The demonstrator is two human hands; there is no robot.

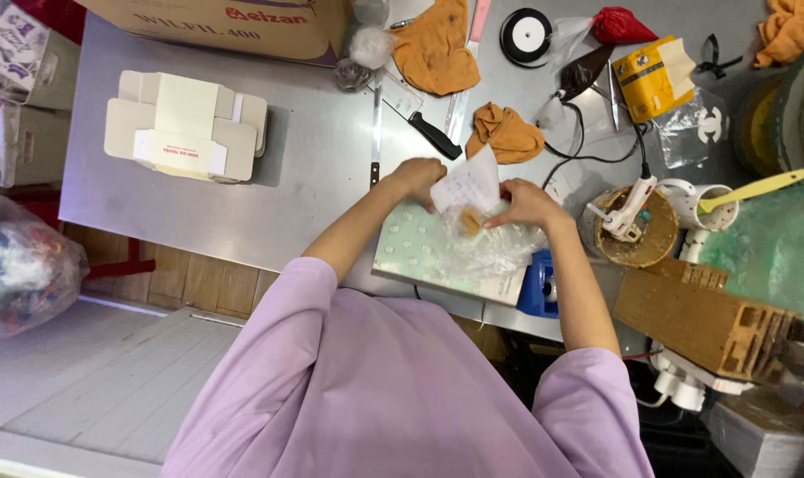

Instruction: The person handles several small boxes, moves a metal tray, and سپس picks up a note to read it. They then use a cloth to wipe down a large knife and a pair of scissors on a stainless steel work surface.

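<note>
My left hand (417,177) pinches the left edge of a white paper slip (468,184) that stands up between both hands. My right hand (526,202) grips the top of a crinkled clear plastic bag (495,246), just right of the slip. A small brown item (470,221) shows inside the bag below the slip. The bag rests on a pale green dotted board (406,243) lying at the near edge of the steel table (322,177).
A stack of flat white boxes (185,128) lies to the left. Behind the hands are a black-handled knife (433,134), a long thin blade (375,133) and orange cloths (506,133). To the right are a glue gun (628,205), a white cup (703,202) and a wooden block (703,319).
</note>
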